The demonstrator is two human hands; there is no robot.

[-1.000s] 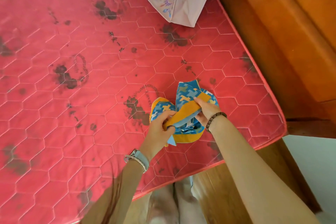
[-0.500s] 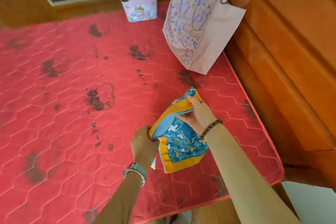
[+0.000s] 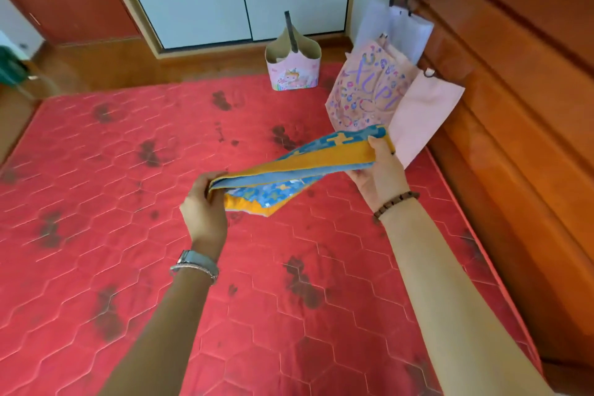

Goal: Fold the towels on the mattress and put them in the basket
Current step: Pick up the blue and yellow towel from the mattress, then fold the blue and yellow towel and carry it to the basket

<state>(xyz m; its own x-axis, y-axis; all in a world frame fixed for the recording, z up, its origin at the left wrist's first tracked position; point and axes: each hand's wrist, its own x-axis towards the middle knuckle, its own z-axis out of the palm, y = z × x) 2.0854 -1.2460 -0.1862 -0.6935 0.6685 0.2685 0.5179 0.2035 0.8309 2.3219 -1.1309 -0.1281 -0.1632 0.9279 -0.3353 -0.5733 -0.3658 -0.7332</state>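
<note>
So right now both hands are holding one small towel (image 3: pixel 291 177) up in the air over the red mattress (image 3: pixel 96 170), stretched out between them. The left hand (image 3: pixel 204 209) is pinching the near end with its fingers curled shut around the doubled edge, and the right hand (image 3: pixel 379 170) is gripping the far end, thumb on top and fingers underneath. It's a blue patterned towel with an orange border, and it's looking like it's already folded over at least once, since I'm seeing layers stacked along the top edge and a corner hanging down below. It isn't touching the mattress at all. The basket (image 3: pixel 292 69), that little pink one with the tall handle, is sitting at the far edge of the mattress, well apart from the hands, and from this angle it's looking empty inside, though I can't see all the way to the bottom. Beside it a pink paper bag (image 3: pixel 369 96) is leaning against the wooden bed frame (image 3: pixel 514 106). I'm not spotting any other towels lying on the mattress in this view, just the dark stains. My guess is the folding on this one is partway done, maybe one more fold to go, and the whole dropping-it-in-the-basket part is still waiting. Whether more towels are lying somewhere out of frame, I can't tell.
</note>
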